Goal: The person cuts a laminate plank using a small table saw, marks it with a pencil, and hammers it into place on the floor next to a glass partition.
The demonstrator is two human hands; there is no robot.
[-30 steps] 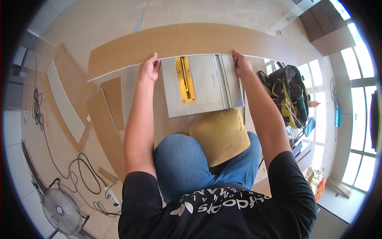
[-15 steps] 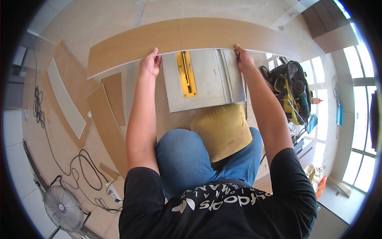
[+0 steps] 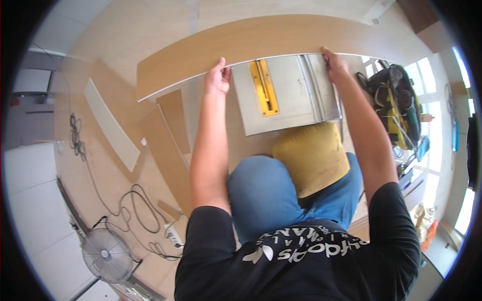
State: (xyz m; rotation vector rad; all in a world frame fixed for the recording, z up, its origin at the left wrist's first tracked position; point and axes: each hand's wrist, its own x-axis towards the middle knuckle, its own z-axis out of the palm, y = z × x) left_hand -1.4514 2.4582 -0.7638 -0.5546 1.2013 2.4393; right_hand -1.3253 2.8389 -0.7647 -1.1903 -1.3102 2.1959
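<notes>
Brown board (image 3: 261, 41) is held along its near edge by the left hand (image 3: 217, 79) and right hand (image 3: 337, 66), fingers clamped on it, over or on a metal tabletop (image 3: 292, 95).

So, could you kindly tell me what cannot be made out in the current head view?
All in the head view:
Metal tabletop: its far end, covered by the long board.
Left hand and right hand: how far they reach under the board, which hides it.
Tool bag: its smaller contents, too tiny and jumbled.
Brown unit: its far part, cut off by the picture's top edge.
</notes>
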